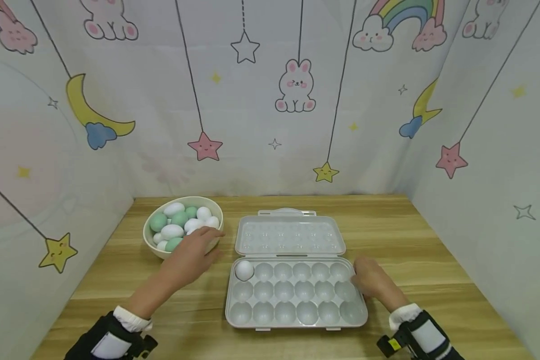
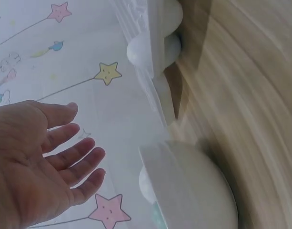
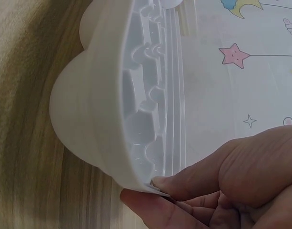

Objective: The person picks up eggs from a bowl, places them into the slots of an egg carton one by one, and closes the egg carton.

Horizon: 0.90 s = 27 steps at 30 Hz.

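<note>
In the head view my left hand (image 1: pixel 193 255) hovers at the near right side of a cream bowl (image 1: pixel 149 241) heaped with white and green eggs. The left wrist view shows that hand (image 2: pixel 55 162) with loosely bent fingers and nothing in the palm. A white plastic egg tray (image 1: pixel 297 324) lies unfolded at the middle of the table, its lid (image 1: pixel 290 235) laid back. One white egg (image 1: pixel 244 270) sits in its far left cup. My right hand (image 1: pixel 372 281) pinches the tray's right rim between thumb and finger, as the right wrist view shows (image 3: pixel 222 186).
The wooden table (image 1: pixel 432 280) carries the bowl at the back left and the tray beside it. A pale curtain (image 1: pixel 252 100) printed with stars, moons and rabbits encloses the table at the back and both sides.
</note>
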Available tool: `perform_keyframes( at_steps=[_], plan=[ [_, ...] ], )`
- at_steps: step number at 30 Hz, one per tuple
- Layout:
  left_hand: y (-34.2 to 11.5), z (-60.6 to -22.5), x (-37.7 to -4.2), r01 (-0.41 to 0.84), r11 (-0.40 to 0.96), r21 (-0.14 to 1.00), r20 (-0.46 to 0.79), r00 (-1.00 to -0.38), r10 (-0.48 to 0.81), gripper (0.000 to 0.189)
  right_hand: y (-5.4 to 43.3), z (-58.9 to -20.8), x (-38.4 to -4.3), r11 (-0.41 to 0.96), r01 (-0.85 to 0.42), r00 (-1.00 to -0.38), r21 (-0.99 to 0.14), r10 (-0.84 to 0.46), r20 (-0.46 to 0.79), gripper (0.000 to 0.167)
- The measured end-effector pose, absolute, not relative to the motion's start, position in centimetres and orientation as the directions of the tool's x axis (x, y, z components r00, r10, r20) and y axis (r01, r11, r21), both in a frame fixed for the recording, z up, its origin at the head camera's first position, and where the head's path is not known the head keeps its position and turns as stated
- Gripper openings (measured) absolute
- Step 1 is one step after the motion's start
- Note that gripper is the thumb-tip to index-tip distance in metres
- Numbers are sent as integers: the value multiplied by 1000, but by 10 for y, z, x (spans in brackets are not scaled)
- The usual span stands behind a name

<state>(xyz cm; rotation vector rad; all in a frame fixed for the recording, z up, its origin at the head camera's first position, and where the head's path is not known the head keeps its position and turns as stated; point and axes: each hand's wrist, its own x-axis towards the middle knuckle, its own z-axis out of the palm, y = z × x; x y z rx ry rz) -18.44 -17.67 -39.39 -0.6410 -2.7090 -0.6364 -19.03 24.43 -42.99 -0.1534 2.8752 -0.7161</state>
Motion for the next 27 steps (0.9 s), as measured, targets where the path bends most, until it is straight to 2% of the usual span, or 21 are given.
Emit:
perform_keyframes(
  at_steps=[11, 22, 27],
  plan=[
    [-219, -368, -197, 375, 843, 386, 334, -909, 251, 40, 244, -432, -189, 873, -74, -982, -482, -148, -117, 15],
    [-238, -380, -221, 286, 870, 403, 195, -955, 224, 43, 244, -433, -189, 863, -70, -984, -500, -141, -106, 10],
    [-241, -388, -232, 293, 865, 408, 182, -954, 237, 42, 244, -434, -188, 863, -78, -985, -500, -144, -95, 9]
  ],
)
